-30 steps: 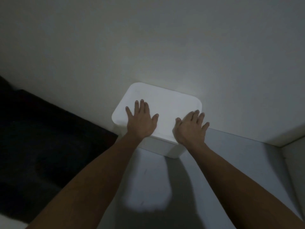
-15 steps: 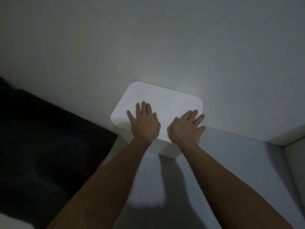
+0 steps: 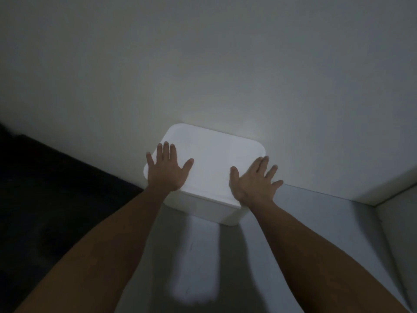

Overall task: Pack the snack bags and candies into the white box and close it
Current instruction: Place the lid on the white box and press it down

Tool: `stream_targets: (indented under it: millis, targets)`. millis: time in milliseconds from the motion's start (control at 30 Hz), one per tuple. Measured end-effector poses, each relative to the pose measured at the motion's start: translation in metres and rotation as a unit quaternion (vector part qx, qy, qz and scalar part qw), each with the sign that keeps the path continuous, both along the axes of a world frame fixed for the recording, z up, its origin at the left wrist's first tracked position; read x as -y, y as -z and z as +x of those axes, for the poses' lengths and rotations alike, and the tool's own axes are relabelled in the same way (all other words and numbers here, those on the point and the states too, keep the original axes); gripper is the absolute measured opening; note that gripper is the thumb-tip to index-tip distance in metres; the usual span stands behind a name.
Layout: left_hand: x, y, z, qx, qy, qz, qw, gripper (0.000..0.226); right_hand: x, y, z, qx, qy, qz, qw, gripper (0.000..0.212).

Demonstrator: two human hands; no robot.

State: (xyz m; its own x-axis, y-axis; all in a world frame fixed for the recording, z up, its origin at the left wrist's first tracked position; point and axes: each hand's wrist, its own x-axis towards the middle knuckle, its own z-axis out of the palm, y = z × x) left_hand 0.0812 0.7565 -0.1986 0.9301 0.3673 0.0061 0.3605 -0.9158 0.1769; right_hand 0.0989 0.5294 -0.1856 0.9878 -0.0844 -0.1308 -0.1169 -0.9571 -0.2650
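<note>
Head view: white box [image 3: 209,175] sits mid-frame on the grey counter [image 3: 316,233], against the wall [image 3: 203,64], lid on. Left hand [image 3: 165,171] and right hand [image 3: 252,181] lie flat on the lid with fingers spread, each grip open, holding nothing. Judged rigid, smooth, probably light plastic; best held by the two short sides under the lid rim, as the top looks slippery.

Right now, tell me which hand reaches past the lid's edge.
The right hand: its outer fingers stick out beyond the right edge of the white box's lid. The left hand lies flat over the lid's left corner.
</note>
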Motion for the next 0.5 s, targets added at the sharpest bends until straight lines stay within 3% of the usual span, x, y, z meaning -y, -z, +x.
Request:
stream_targets:
  millis: [300, 433, 500]
  targets:
    - [0.001, -0.007, 0.0, 0.016, -0.009, 0.016, 1.0, 0.102, -0.002, -0.002, 0.0, 0.025, 0.025, 0.091, 0.995, 0.088]
    - [0.003, 0.001, -0.013, 0.063, -0.005, 0.076, 0.995, 0.103, 0.002, 0.006, -0.013, 0.021, 0.02, 0.045, 0.999, 0.087]
    - [0.004, -0.001, -0.008, 0.041, -0.009, 0.047, 0.998, 0.101, 0.002, 0.007, -0.011, 0.025, 0.01, -0.011, 1.0, 0.086]
